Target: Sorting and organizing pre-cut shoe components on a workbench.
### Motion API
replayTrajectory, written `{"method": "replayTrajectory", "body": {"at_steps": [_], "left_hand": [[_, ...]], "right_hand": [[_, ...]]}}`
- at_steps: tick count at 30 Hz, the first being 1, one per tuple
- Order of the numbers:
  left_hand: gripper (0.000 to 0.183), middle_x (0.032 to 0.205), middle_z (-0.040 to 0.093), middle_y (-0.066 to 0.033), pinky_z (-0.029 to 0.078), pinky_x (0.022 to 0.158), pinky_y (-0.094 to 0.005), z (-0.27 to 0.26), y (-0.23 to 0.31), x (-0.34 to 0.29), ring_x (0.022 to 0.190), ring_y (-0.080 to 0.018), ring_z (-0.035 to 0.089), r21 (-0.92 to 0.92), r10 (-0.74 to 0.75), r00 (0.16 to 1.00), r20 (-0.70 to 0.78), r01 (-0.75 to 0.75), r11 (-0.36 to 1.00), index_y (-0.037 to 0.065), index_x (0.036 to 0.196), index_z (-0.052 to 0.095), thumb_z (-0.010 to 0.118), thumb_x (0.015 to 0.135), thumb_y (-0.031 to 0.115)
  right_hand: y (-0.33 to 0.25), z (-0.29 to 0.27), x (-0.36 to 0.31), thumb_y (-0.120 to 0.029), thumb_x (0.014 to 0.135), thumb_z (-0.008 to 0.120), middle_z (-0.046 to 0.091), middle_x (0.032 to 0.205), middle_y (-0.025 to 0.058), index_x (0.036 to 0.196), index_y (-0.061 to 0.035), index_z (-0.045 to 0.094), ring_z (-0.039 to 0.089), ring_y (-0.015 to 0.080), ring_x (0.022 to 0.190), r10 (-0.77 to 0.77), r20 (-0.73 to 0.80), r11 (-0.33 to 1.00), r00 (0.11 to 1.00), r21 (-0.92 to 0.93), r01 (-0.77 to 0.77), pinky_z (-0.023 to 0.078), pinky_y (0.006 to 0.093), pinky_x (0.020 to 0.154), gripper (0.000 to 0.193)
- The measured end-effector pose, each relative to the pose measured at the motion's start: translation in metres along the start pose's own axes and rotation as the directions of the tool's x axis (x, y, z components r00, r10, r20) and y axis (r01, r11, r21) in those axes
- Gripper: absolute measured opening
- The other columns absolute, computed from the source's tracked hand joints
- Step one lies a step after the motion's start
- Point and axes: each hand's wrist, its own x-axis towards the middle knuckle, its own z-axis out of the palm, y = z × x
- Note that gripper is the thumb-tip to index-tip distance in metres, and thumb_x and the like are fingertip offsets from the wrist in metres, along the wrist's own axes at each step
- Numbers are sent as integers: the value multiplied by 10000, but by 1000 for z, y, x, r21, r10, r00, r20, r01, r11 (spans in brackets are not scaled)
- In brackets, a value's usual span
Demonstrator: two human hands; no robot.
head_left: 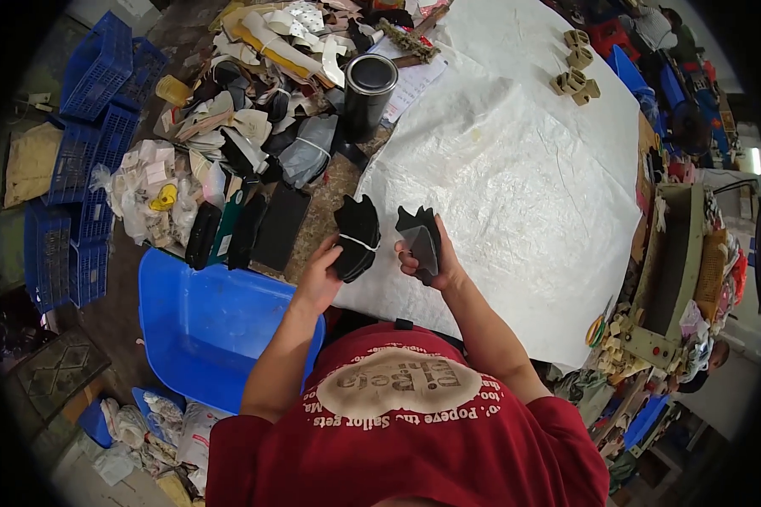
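My left hand (320, 275) is closed round a bundle of black cut pieces (357, 238), which a white band ties across the middle. Its upper edge is jagged. To the right of it, my right hand (448, 262) grips a second stack of black cut pieces (420, 241) with a notched top and a greyish face. The two stacks are held apart, above the near edge of a white plastic sheet (499, 169). I cannot make out whether the right stack is tied.
A blue tub (220, 329) stands left of my left forearm. A black can (369, 97) and a heap of scraps (245, 110) cover the table's far left. Beige rolls (575, 80) lie on the sheet's far right. Blue crates (97, 68) are stacked at the left.
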Motion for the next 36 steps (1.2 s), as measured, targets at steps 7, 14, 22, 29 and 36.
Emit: {"method": "replayTrajectory", "body": {"at_steps": [7, 14, 22, 29, 36], "left_hand": [[409, 1214, 510, -132, 399, 952, -369, -1, 4, -17, 1113, -236, 508, -102, -106, 993, 51, 110, 989, 15, 1266, 408, 384, 882, 153], [372, 1149, 554, -130, 427, 917, -371, -12, -18, -19, 1059, -240, 538, -230, -195, 979, 53, 201, 952, 19, 1206, 473, 407, 880, 186], [322, 1109, 568, -122, 443, 881, -377, -18, -29, -15, 1016, -244, 554, -283, -234, 967, 105, 254, 925, 32, 1148, 503, 400, 887, 190], [301, 1032, 598, -120, 452, 779, -398, -16, -32, -19, 927, -259, 570, -241, -231, 973, -18, 220, 945, 49, 1060, 559, 461, 859, 251], [317, 1074, 591, -117, 456, 822, -379, -22, -37, -17, 989, -249, 564, -243, -253, 967, 2, 246, 938, 41, 1111, 540, 419, 880, 222]], "right_hand": [[1, -14, -7, -677, 832, 306, 582, 880, 128, 1035, -96, 514, 451, 162, 560, -58, -123, 998, 991, -5, 58, 390, 305, 538, 650], [0, -30, -40, -464, 864, 489, 570, 909, 114, 1181, -82, 471, 550, 195, 687, -103, -189, 995, 977, -26, 100, 503, 374, 664, 496], [1, -57, -47, -75, 819, 518, 561, 856, 112, 1120, -24, 451, 571, 187, 664, -260, -356, 900, 898, -426, 92, 520, 325, 562, 312], [-6, -43, -62, -121, 818, 535, 548, 830, 84, 1076, -8, 487, 553, 171, 650, -254, -467, 873, 847, -487, -6, 490, 308, 544, 286], [0, -74, -55, -214, 758, 613, 512, 1010, 154, 1087, -24, 523, 508, 306, 938, -803, -271, 17, 532, -901, -433, 415, 428, 832, 390]]}}
